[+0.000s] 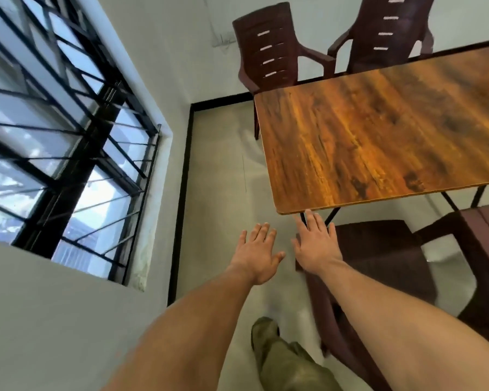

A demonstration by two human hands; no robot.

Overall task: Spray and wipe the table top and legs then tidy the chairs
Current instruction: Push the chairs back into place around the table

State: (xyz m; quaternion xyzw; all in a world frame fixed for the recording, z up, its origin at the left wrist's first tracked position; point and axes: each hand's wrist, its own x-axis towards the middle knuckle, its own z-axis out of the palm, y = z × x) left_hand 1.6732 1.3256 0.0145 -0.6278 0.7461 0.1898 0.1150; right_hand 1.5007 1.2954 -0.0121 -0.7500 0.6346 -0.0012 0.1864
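A wooden table top (378, 131) with dark grain fills the right half of the head view; thin black legs (332, 215) show under its near edge. Two dark brown plastic chairs (268, 49) (390, 29) stand at its far side. A third brown chair (378, 263) stands at the near side, with a fourth (486, 249) at the right edge. My left hand (256, 253) is stretched out flat over the floor, holding nothing. With straight fingers, my right hand (315, 245) reaches near the table's near corner, over the third chair's edge. No spray bottle or cloth is visible.
A barred window (62, 131) is set in the white wall on the left. Pale floor (223, 179) runs between that wall and the table, edged by black skirting. My leg in olive trousers (280, 356) shows at the bottom.
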